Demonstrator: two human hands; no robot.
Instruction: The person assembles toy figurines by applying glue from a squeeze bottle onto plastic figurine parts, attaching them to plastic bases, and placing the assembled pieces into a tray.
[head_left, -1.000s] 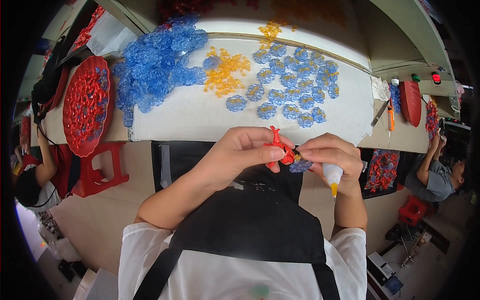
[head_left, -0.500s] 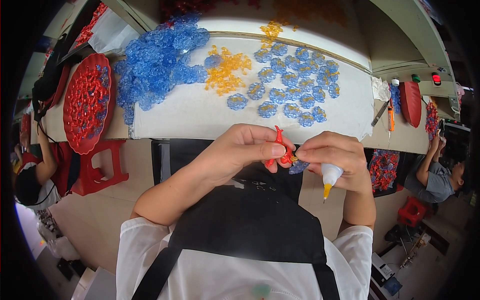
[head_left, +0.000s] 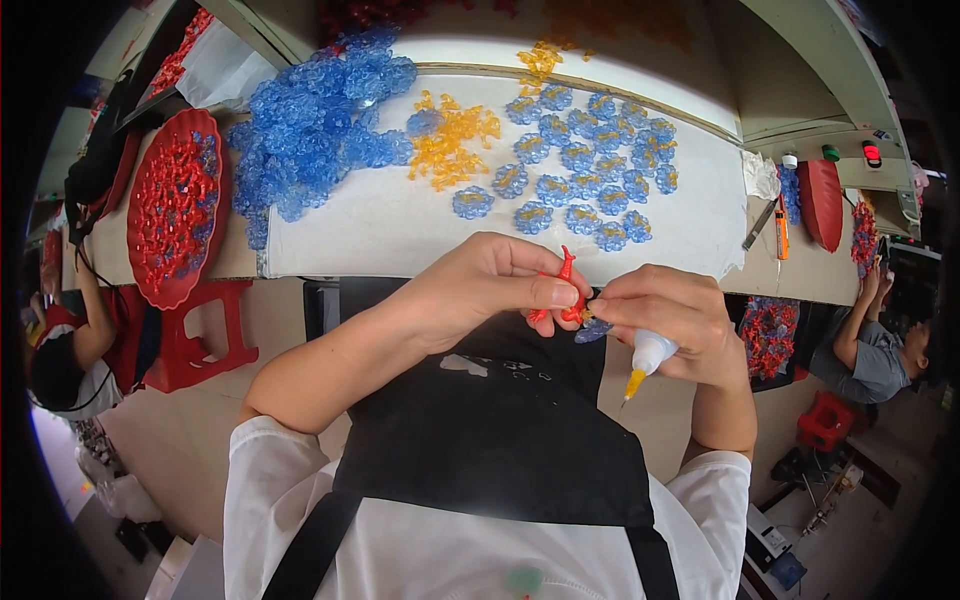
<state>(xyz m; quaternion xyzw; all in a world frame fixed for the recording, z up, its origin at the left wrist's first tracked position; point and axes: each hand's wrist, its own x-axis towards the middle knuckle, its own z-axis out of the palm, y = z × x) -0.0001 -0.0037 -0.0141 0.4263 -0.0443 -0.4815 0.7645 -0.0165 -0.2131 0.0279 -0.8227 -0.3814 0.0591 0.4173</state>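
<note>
My left hand [head_left: 490, 285] pinches a small glossy red plastic figurine [head_left: 568, 270] between thumb and fingers, over the table's near edge. Against it, the fingertips of my right hand [head_left: 675, 312] grip a translucent blue flower-shaped piece [head_left: 592, 331] with a bit of yellow on it. Tucked in the same hand is a white glue bottle [head_left: 653, 350], its yellow needle tip pointing down and to the left. Red and blue parts meet between the two hands; my fingers hide the exact contact.
Blue pieces with yellow centres [head_left: 583, 187] lie spread across the white tabletop [head_left: 380, 235]. Left of them are loose yellow parts [head_left: 452, 140] and a blue heap [head_left: 310, 130]. A red tray [head_left: 175, 210] holds red-and-blue items. An orange pen [head_left: 782, 232] lies right. Other people sit either side.
The red figurine has shifted slightly right and turned in my left hand. In my right hand the glue bottle has tilted, its tip swinging left.
</note>
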